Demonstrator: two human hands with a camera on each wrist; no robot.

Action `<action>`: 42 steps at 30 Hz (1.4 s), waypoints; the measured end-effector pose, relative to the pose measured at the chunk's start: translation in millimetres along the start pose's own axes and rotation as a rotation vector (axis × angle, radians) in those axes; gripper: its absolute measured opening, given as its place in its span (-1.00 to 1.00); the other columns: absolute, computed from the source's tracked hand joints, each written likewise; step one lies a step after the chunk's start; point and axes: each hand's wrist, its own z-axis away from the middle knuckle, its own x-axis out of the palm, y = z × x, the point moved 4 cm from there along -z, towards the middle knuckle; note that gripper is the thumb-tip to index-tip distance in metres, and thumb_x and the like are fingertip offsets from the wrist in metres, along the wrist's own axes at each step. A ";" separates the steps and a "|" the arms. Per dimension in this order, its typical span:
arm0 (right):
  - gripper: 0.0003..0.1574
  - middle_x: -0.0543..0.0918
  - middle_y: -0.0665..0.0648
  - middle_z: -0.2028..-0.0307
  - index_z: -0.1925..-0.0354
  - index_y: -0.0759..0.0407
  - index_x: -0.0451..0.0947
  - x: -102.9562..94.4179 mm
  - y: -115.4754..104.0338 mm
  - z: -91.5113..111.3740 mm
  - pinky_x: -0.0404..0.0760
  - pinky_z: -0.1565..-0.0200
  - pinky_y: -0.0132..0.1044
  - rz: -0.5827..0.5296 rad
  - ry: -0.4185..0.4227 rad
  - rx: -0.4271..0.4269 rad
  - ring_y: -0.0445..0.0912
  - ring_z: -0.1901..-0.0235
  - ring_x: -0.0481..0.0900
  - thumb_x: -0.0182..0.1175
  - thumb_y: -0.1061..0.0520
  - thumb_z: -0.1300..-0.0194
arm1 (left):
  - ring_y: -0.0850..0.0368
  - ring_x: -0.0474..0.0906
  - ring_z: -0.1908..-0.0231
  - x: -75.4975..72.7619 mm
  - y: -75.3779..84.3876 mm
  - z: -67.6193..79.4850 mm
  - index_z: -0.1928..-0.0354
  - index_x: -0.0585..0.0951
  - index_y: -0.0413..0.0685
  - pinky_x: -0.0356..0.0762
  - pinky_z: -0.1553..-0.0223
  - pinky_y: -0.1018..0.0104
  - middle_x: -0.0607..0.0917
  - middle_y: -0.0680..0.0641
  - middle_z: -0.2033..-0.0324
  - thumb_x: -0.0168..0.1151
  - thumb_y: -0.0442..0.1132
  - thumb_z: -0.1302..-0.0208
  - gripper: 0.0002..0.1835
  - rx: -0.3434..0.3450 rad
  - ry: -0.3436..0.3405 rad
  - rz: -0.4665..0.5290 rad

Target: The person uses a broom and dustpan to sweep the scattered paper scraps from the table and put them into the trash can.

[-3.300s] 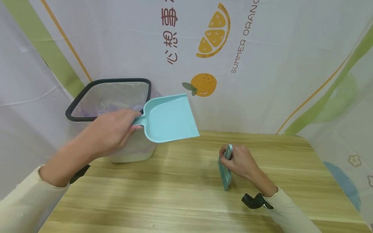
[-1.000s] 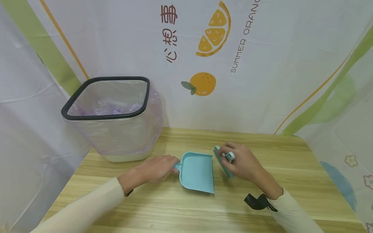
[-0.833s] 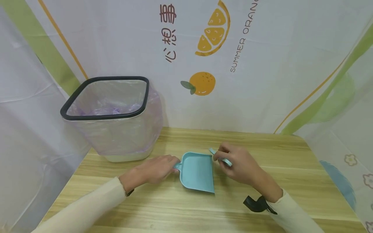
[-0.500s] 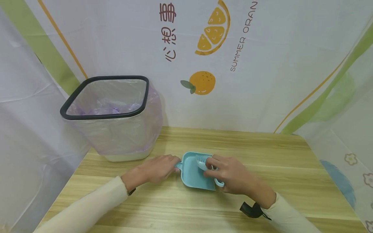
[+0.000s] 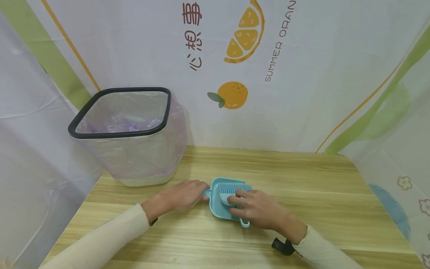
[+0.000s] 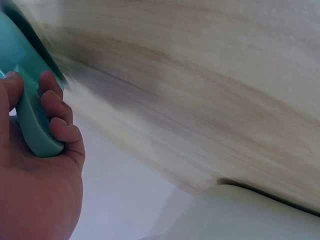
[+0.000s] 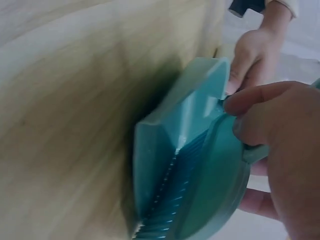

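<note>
A light blue dustpan (image 5: 216, 211) rests on the wooden table, its handle toward the left. My left hand (image 5: 188, 195) grips that handle, with fingers curled round it in the left wrist view (image 6: 45, 130). Over the pan's tray lies a matching light blue brush (image 5: 226, 199), bristles pointing to the far side. My right hand (image 5: 256, 209) holds the brush by its grip, whose hooked end sticks out near the pan's front corner. In the right wrist view the bristles (image 7: 172, 200) lie against the inside of the dustpan (image 7: 185, 110).
A pale bin (image 5: 141, 157) with a black rim and a purple-tinted liner stands at the table's back left. The wooden table (image 5: 302, 179) ends against a white printed curtain (image 5: 302, 93). A black wrist mount (image 5: 283, 246) sits on the right forearm.
The dustpan came down from beside the bin onto the table with my left hand. My right hand moved the brush leftward from the table into the pan and turned it.
</note>
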 end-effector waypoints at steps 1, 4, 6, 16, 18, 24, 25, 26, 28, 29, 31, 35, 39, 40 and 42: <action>-0.71 0.65 -0.04 -0.03 0.11 -0.10 0.73 1.6 -0.6 0.2 0.64 0.30 -0.42 0.014 -0.004 -0.001 -0.15 0.19 0.54 0.64 0.04 -0.27 | -0.07 0.71 -0.05 0.3 0.2 -0.2 -0.26 0.54 -0.32 0.66 -0.14 0.01 0.74 -0.17 -0.01 0.14 -0.17 -0.74 -0.66 0.001 -0.001 -0.005; -0.73 0.66 -0.04 -0.05 0.09 -0.10 0.72 5.9 -1.6 0.9 0.66 0.30 -0.42 0.037 -0.014 0.009 -0.16 0.19 0.57 0.61 0.00 -0.33 | -0.08 0.71 -0.07 1.3 0.2 -0.8 -0.28 0.53 -0.33 0.65 -0.16 0.00 0.74 -0.19 -0.03 0.12 -0.16 -0.75 -0.64 -0.002 -0.009 -0.012; -0.74 0.70 -0.05 -0.06 0.06 -0.10 0.74 8.1 -1.5 0.7 0.69 0.27 -0.41 0.022 -0.019 0.028 -0.17 0.17 0.62 0.60 0.03 -0.34 | -0.09 0.70 -0.08 1.5 0.1 -0.8 -0.29 0.53 -0.33 0.65 -0.17 0.00 0.74 -0.19 -0.03 0.11 -0.15 -0.75 -0.63 -0.006 -0.013 -0.018; -0.52 0.77 0.04 -0.20 -0.18 -0.06 0.81 12.2 -0.6 2.5 0.77 0.04 -0.21 -0.190 -0.101 0.162 -0.05 -0.11 0.75 0.52 -0.17 -0.38 | -0.14 0.70 -0.13 3.3 -1.0 0.3 -0.32 0.52 -0.34 0.64 -0.20 -0.03 0.73 -0.23 -0.08 0.09 -0.15 -0.77 -0.62 -0.023 -0.026 -0.028; -0.46 0.76 0.06 -0.24 -0.24 -0.05 0.79 11.9 -1.3 3.2 0.78 0.01 -0.18 -0.210 -0.126 0.171 -0.03 -0.15 0.74 0.49 -0.20 -0.38 | -0.14 0.69 -0.13 3.5 -1.2 0.5 -0.32 0.52 -0.34 0.63 -0.21 -0.03 0.73 -0.24 -0.08 0.09 -0.15 -0.77 -0.62 -0.027 -0.027 -0.027; -0.41 0.73 0.06 -0.30 -0.30 -0.02 0.74 14.0 -2.9 6.2 0.76 -0.02 -0.17 -0.251 -0.173 0.180 -0.02 -0.20 0.72 0.50 -0.11 -0.36 | -0.13 0.69 -0.13 4.6 -1.3 0.4 -0.33 0.51 -0.32 0.63 -0.22 -0.03 0.73 -0.22 -0.08 0.08 -0.13 -0.77 -0.61 -0.028 -0.028 -0.039; -0.40 0.72 0.06 -0.30 -0.31 -0.02 0.74 14.8 -3.2 6.7 0.76 -0.03 -0.17 -0.250 -0.178 0.180 -0.03 -0.20 0.71 0.50 -0.10 -0.35 | -0.13 0.69 -0.13 4.8 -1.2 0.3 -0.33 0.51 -0.32 0.63 -0.21 -0.03 0.72 -0.22 -0.07 0.09 -0.13 -0.77 -0.61 -0.028 -0.028 -0.042; -0.39 0.72 0.05 -0.30 -0.31 -0.02 0.74 15.5 -3.6 7.1 0.76 -0.04 -0.17 -0.246 -0.182 0.179 -0.03 -0.20 0.71 0.50 -0.08 -0.34 | -0.13 0.69 -0.13 5.1 -1.2 0.5 -0.34 0.51 -0.31 0.63 -0.22 -0.02 0.72 -0.21 -0.08 0.08 -0.12 -0.77 -0.60 -0.030 -0.029 -0.044; -0.38 0.72 0.05 -0.31 -0.32 -0.03 0.73 16.4 -4.5 7.6 0.75 -0.05 -0.18 -0.239 -0.191 0.178 -0.04 -0.21 0.70 0.50 -0.07 -0.33 | -0.13 0.69 -0.13 5.6 -1.0 0.8 -0.34 0.51 -0.31 0.63 -0.22 -0.02 0.72 -0.21 -0.08 0.09 -0.12 -0.77 -0.60 -0.030 -0.028 -0.046; -0.38 0.72 0.05 -0.31 -0.33 -0.03 0.72 16.8 -5.0 7.7 0.75 -0.07 -0.18 -0.237 -0.194 0.177 -0.04 -0.21 0.70 0.50 -0.07 -0.34 | -0.13 0.68 -0.13 5.7 -0.8 1.0 -0.34 0.51 -0.31 0.63 -0.22 -0.02 0.72 -0.21 -0.08 0.09 -0.12 -0.77 -0.60 -0.031 -0.028 -0.048; -0.39 0.72 0.04 -0.31 -0.34 -0.03 0.72 17.8 -6.2 8.1 0.74 -0.10 -0.18 -0.235 -0.203 0.176 -0.05 -0.22 0.69 0.50 -0.10 -0.38 | -0.12 0.68 -0.13 5.9 -0.4 1.5 -0.34 0.51 -0.32 0.63 -0.22 -0.02 0.72 -0.21 -0.08 0.09 -0.13 -0.77 -0.60 -0.030 -0.026 -0.051; -0.41 0.71 0.05 -0.32 -0.35 -0.03 0.72 19.2 -7.8 9.4 0.72 -0.14 -0.18 -0.244 -0.212 0.174 -0.06 -0.24 0.69 0.50 -0.12 -0.44 | -0.12 0.68 -0.12 6.1 0.0 1.9 -0.34 0.52 -0.32 0.63 -0.21 -0.01 0.72 -0.20 -0.07 0.10 -0.13 -0.76 -0.60 -0.029 -0.023 -0.050; -0.43 0.70 0.07 -0.33 -0.34 0.00 0.71 19.3 -8.0 11.9 0.71 -0.18 -0.15 -0.274 -0.196 0.166 -0.03 -0.26 0.68 0.50 -0.06 -0.44 | -0.11 0.68 -0.12 6.6 -0.9 2.3 -0.34 0.52 -0.30 0.63 -0.21 -0.01 0.73 -0.19 -0.08 0.12 -0.11 -0.76 -0.59 -0.038 -0.018 -0.048; -0.44 0.70 0.09 -0.33 -0.34 0.00 0.71 19.2 -7.9 12.9 0.70 -0.19 -0.13 -0.288 -0.189 0.166 -0.02 -0.27 0.68 0.50 -0.03 -0.43 | -0.10 0.68 -0.12 6.9 -1.2 2.3 -0.35 0.53 -0.28 0.63 -0.21 -0.02 0.73 -0.19 -0.09 0.12 -0.09 -0.76 -0.59 -0.044 -0.016 -0.051; -0.43 0.69 0.11 -0.34 -0.34 0.02 0.71 18.3 -7.6 15.4 0.68 -0.23 -0.08 -0.326 -0.171 0.163 0.01 -0.29 0.67 0.51 0.02 -0.41 | -0.09 0.67 -0.12 7.0 -2.1 2.8 -0.34 0.54 -0.26 0.62 -0.20 -0.02 0.73 -0.17 -0.10 0.13 -0.05 -0.75 -0.57 -0.053 -0.004 -0.060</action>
